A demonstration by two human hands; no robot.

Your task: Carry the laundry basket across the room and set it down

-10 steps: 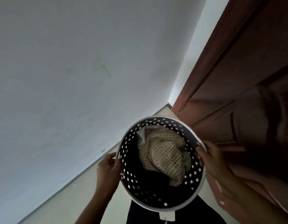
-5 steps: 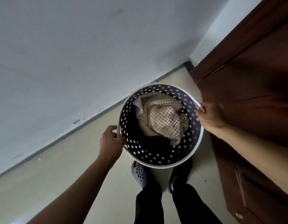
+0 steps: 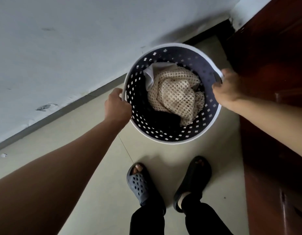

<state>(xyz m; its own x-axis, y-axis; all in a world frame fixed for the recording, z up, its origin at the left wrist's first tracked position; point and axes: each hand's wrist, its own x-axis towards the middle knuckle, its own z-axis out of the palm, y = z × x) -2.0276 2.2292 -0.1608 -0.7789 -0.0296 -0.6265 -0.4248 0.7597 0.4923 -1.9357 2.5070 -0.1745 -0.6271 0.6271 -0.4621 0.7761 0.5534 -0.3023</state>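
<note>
Head camera, looking down: I stand in the corner of a room, arms stretched out in front of me, with the round perforated laundry basket (image 3: pixel 172 134) held low over the pale tiled floor (image 3: pixel 99 167). It sits between a white wall (image 3: pixel 62 48) on my left and a dark red wooden door (image 3: pixel 274 116) on my right, just ahead of my two slippers (image 3: pixel 141 182). I judge this to be the last step of the job, the setting down; whether the base already touches the tiles I cannot tell, because the basket's own body hides it.

My left hand (image 3: pixel 117 106) is curled closed over the white rim on the near-left side, fingers wrapped to the outside. My right hand (image 3: pixel 226 89) is clamped on the opposite rim at what looks like a handle slot, thumb inside and knuckles facing the door. Both hands carry the basket; neither has let go.

Inside lie a cream mesh garment (image 3: pixel 177 99), a white cloth (image 3: pixel 151 74) tucked behind it and dark clothing (image 3: pixel 163 119) beneath.

The next move, as I read it, calls for lowering the basket level until it rests flat, keeping my right knuckles clear of the door, then loosening both hands together.
</note>
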